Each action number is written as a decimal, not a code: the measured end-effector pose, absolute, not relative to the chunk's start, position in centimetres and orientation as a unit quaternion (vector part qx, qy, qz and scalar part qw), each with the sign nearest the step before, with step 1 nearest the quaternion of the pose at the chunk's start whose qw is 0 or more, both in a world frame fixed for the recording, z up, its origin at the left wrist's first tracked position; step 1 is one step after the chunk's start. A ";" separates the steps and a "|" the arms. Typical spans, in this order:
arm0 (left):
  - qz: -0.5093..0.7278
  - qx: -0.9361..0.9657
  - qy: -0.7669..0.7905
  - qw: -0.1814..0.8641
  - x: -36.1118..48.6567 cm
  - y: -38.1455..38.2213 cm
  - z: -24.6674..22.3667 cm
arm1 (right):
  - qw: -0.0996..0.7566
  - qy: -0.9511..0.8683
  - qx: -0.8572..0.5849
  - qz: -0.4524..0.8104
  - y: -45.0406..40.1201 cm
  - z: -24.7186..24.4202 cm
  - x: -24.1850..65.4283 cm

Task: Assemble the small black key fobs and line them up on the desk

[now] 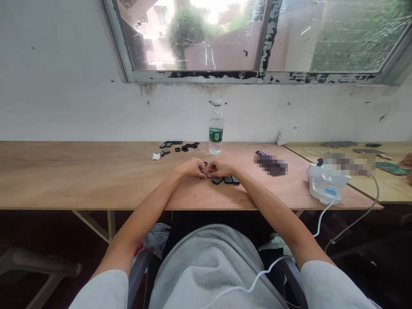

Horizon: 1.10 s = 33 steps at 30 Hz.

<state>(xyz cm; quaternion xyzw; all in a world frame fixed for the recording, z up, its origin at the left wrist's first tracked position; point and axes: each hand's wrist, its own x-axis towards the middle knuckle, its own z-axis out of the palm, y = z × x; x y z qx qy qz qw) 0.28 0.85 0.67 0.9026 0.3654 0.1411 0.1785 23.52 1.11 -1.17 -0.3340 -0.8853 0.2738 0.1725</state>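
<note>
My left hand (pixel 194 167) and my right hand (pixel 220 168) meet over the table, fingertips nearly touching. Both pinch a small dark piece (pixel 207 174), mostly covered by the fingers; its exact kind is too small to make out. Just below my right hand lie a dark square piece with a grey face (pixel 217 180) and a pair of similar dark-edged pieces (pixel 231 180). Behind the hands, part of another black piece (pixel 205 163) shows. Farther back are several flat dark pieces (pixel 173 142) and black parts (pixel 184 149), beside small shiny bits (pixel 195 149).
A water bottle (pixel 215 133) stands near the wall. White scrap (pixel 156 156) lies left of it. To the right are a blurred dark packet (pixel 270 164) and a white device (pixel 325 189) with cables. Another person's hand (pixel 407 160) shows at the far right, near a green item (pixel 392 168).
</note>
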 end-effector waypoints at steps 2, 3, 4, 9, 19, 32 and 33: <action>0.138 0.900 0.373 0.179 0.3 0.8 0.7 | 0.183 -0.882 -0.341 0.268 1.0 -1.1 23.5; 0.136 0.899 0.376 0.180 0.4 0.8 0.7 | 0.190 -0.880 -0.343 0.267 0.9 -1.1 23.5; 0.136 0.898 0.377 0.181 0.4 0.7 0.7 | 0.196 -0.879 -0.342 0.269 0.9 -1.1 23.6; 0.134 0.903 0.365 0.183 0.5 0.3 0.9 | 0.211 -0.882 -0.302 0.295 1.0 -1.3 23.8; 0.108 0.901 0.386 0.166 0.8 -0.9 1.9 | 0.330 -0.858 -0.270 0.285 2.9 -1.6 24.4; 0.150 0.885 0.441 -0.012 2.0 -0.6 1.2 | 0.250 -0.840 -0.417 0.239 6.1 -2.8 30.1; 0.156 0.889 0.431 -0.012 2.0 -0.5 1.2 | 0.237 -0.846 -0.416 0.235 6.2 -3.0 30.0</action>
